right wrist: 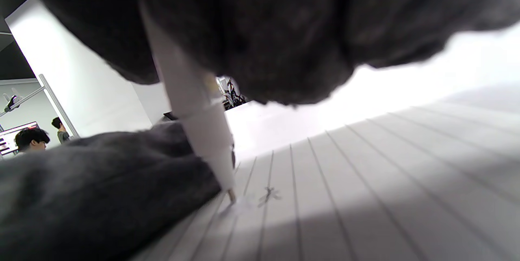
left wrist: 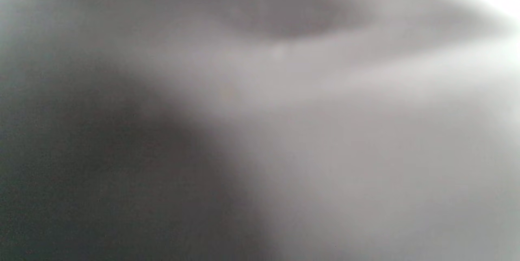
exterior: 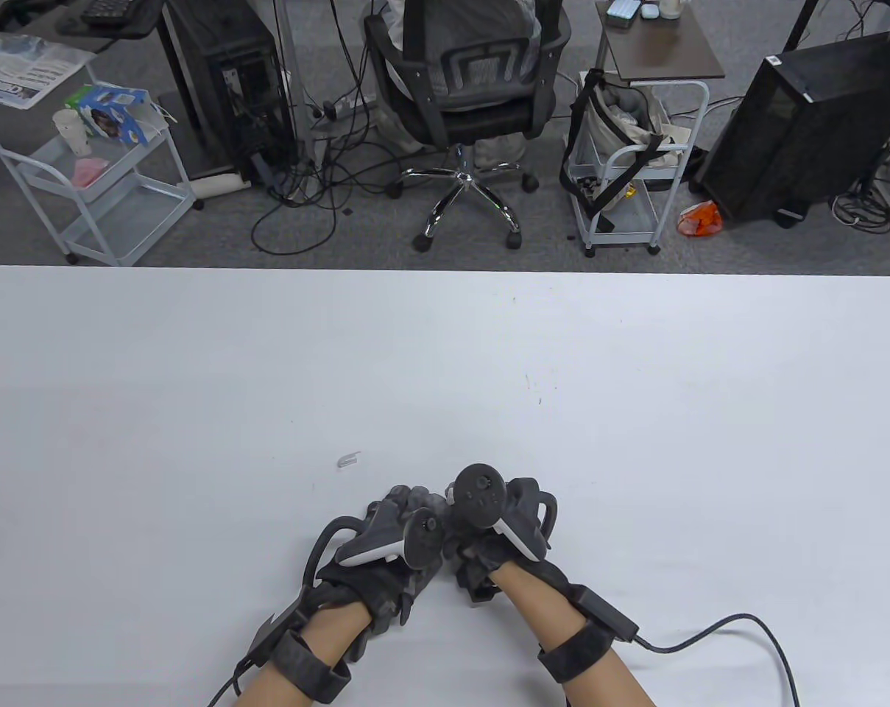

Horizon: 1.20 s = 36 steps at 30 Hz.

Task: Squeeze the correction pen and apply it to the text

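In the right wrist view my right hand (right wrist: pixel 264 29) grips a white correction pen (right wrist: pixel 199 122), tilted, with its tip touching a sheet of lined paper (right wrist: pixel 365 179). A small inked mark (right wrist: pixel 268 195) sits just right of the tip. My left hand (right wrist: pixel 101 188) rests on the paper right beside the pen tip. In the table view both hands are together at the near edge, the left hand (exterior: pixel 408 515) touching the right hand (exterior: pixel 468 567). They hide the pen and the paper. The left wrist view is a grey blur.
A small clear cap-like piece (exterior: pixel 349 459) lies on the white table (exterior: pixel 194 383) just beyond my left hand. A glove cable (exterior: pixel 746 626) loops on the table at the right. An office chair, carts and computer towers stand on the floor beyond the table's far edge.
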### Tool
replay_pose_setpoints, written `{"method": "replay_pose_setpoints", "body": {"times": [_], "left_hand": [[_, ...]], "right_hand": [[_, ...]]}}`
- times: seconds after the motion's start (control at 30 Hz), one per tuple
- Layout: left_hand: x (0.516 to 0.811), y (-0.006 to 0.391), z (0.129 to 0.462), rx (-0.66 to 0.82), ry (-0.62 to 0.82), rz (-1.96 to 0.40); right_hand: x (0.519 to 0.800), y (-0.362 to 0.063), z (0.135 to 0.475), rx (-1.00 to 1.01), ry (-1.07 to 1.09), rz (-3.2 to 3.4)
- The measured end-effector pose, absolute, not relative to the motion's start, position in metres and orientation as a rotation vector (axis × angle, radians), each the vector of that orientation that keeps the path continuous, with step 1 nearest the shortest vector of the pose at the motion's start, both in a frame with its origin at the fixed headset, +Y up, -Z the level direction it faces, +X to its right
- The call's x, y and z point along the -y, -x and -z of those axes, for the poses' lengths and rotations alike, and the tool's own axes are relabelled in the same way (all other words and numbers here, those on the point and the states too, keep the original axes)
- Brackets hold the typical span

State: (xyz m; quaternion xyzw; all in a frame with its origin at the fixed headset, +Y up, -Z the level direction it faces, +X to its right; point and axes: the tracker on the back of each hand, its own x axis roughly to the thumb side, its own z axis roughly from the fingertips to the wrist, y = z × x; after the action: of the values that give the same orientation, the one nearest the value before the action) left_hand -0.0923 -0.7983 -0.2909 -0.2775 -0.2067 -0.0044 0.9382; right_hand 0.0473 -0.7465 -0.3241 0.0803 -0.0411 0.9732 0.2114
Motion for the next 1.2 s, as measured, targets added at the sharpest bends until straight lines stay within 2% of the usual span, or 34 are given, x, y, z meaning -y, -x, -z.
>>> {"method": "replay_pose_setpoints", "body": {"times": [0.3,0.47,1.2], "left_hand": [[0.798,0.092,0.291,0.422,0.567,0.009],[0.799,0.093,0.291,0.423,0.567,0.008],[0.799,0.092,0.291,0.423,0.568,0.009]], "right_hand": [[0.746,-0.048,0.325,0.099,-0.235,-2.7],[0.738,-0.054,0.325,0.196,-0.188,-2.736],[0.746,-0.056,0.329,0.058,-0.2,-2.7]]}}
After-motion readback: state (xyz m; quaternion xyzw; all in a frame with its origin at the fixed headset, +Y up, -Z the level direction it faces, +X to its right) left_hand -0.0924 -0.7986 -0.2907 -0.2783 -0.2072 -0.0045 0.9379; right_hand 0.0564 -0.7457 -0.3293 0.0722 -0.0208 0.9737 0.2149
